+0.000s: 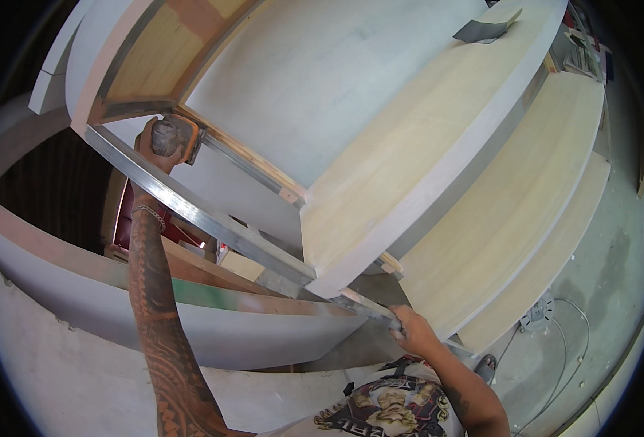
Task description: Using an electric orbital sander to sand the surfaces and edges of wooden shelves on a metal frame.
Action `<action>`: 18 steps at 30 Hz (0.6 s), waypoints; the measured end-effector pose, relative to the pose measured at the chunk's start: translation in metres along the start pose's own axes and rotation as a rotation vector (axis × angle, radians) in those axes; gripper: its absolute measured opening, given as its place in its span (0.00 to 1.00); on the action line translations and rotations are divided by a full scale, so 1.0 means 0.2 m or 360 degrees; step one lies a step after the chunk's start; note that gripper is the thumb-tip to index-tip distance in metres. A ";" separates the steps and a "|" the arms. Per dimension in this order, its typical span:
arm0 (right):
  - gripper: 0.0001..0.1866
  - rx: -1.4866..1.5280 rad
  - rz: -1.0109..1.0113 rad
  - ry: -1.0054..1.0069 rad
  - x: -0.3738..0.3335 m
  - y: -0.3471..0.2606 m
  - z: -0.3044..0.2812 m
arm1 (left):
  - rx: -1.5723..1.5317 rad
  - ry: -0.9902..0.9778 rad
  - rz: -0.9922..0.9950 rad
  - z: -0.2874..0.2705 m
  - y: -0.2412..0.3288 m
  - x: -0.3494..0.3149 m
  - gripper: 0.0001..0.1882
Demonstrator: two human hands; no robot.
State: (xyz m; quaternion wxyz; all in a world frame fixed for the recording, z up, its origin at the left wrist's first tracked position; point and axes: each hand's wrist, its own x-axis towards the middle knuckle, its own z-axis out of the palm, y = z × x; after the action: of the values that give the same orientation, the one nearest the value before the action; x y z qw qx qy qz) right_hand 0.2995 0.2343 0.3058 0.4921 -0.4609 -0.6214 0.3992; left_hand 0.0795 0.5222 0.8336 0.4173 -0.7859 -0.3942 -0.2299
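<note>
Up at the far left, my left hand (153,149) is wrapped round a dusty orange and grey hand sander (178,137). The sander is beside the inner corner of a curved wooden panel (143,73), by a wood-edged rail (238,151). My left forearm passes under a shiny metal bar (191,209) that spans the frame. At the lower middle, my right hand (414,331) grips the end of a narrow metal and wood rail (366,304). That rail runs out from the corner of a long white-edged plywood panel (417,138).
A bent sheet of dark sandpaper (482,30) lies on the long panel. More curved plywood panels (511,204) stand at the right. A curved white piece (264,331) crosses in front of me. A cable (586,320) and a round grey object (538,315) are on the concrete floor.
</note>
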 end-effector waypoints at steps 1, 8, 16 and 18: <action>0.28 -0.0012 0.0005 -0.0008 0.00 0.01 0.00 | -0.0003 0.0001 0.0001 0.01 0.03 -0.01 0.44; 0.28 0.0019 -0.0006 -0.0025 0.00 0.01 -0.02 | 0.0027 0.0006 -0.0114 0.01 0.07 -0.03 0.43; 0.27 0.0026 -0.0058 -0.0037 0.01 0.01 -0.02 | 0.0005 0.0020 -0.0150 0.01 0.03 0.00 0.44; 0.27 0.0022 -0.0058 -0.0052 0.01 0.02 -0.02 | 0.0005 0.0059 -0.0188 0.01 0.05 0.01 0.44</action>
State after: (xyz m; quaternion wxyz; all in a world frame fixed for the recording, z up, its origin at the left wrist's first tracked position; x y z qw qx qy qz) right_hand 0.3047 0.2373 0.3039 0.4923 -0.4395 -0.6347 0.4020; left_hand 0.0888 0.5213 0.8283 0.4114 -0.7563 -0.4324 -0.2681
